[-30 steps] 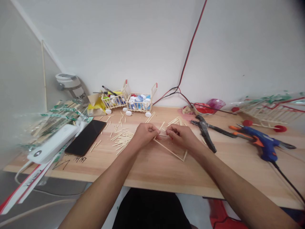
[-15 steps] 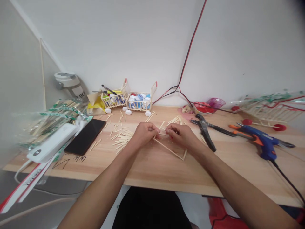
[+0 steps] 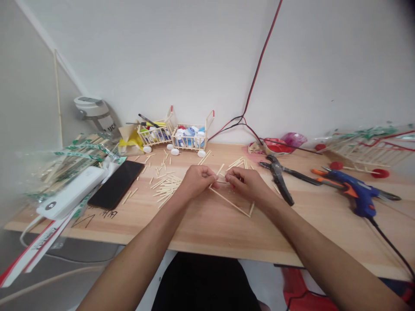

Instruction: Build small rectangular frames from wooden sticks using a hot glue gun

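Observation:
My left hand (image 3: 199, 178) and my right hand (image 3: 241, 179) are close together over the middle of the wooden table. Both are closed, thumb and fingers pinching a thin wooden stick (image 3: 221, 182) that spans the small gap between them. Below them a stick frame (image 3: 231, 202) of joined pieces runs from my left fingertips down to a corner near my right wrist. My right forearm and hand hide part of it. Beside my left hand lies a loose pile of short cut sticks (image 3: 167, 188); more sticks (image 3: 238, 162) lie just beyond my right hand.
Two small stick carts (image 3: 189, 140) with white wheels stand at the wall. Right of my hands are pliers (image 3: 279, 181), a blue glue gun (image 3: 356, 194) and a red-wheeled cart (image 3: 359, 155). At left lie a phone (image 3: 116, 185), a white power bank (image 3: 71, 192) and bagged sticks (image 3: 81, 153).

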Demonstrator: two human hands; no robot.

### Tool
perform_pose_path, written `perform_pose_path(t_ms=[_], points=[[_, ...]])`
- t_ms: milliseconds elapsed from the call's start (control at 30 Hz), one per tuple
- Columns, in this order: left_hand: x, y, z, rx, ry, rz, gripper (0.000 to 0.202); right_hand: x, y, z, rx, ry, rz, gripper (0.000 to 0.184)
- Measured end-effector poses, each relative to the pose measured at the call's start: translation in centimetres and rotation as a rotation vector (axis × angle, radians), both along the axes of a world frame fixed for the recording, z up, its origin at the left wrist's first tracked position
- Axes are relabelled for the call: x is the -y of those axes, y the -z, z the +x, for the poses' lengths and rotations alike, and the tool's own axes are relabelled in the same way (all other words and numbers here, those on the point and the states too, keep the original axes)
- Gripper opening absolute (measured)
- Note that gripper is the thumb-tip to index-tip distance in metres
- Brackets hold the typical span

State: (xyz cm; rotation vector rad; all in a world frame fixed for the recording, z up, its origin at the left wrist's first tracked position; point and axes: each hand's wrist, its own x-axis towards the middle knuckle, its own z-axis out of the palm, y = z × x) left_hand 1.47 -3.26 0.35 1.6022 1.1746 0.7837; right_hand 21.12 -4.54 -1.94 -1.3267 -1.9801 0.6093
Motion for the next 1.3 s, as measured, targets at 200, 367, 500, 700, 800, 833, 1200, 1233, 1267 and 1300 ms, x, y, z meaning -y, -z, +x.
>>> perform_pose_path(t_ms=[200,367,500,700,800,833,1200,1233,1267,1300], points=[[0.0,-0.2,-0.05,-0.01,0.016,0.019,0.017,0.16,-0.31,-0.14,0.019,0.004,0.003,0.023],[0.01,-0.5,0.13,-0.003,0.004,0.005,0.015,0.15,-0.39,-0.09,0.005,-0.023,0.01,0.019],[-0.02,-0.62,0.3,0.007,0.001,-0.021,0.016,0.18,-0.5,-0.1,0.017,-0.008,0.02,0.02],[-0.1,-0.71,0.2,0.015,0.002,-0.006,0.019,0.28,-0.56,-0.19,0.029,0.006,0.035,0.019],[-0.13,-0.65,0.12,0.005,0.012,0.006,0.021,0.28,-0.44,-0.17,0.032,0.005,0.044,0.019],[-0.14,-0.63,0.11,0.001,0.012,0.008,0.021,0.28,-0.4,-0.16,0.029,0.006,0.045,0.019],[-0.18,-0.52,0.03,-0.01,0.023,0.009,0.024,0.35,-0.32,-0.16,0.011,0.002,0.052,0.02],[-0.18,-0.48,0.04,-0.01,0.021,0.009,0.024,0.36,-0.31,-0.16,0.014,0.004,0.052,0.02],[-0.19,-0.44,0.06,-0.009,0.018,0.01,0.023,0.36,-0.3,-0.16,0.017,0.005,0.053,0.02],[-0.19,-0.42,0.07,-0.007,0.018,0.013,0.023,0.36,-0.29,-0.17,0.019,0.006,0.055,0.02]])
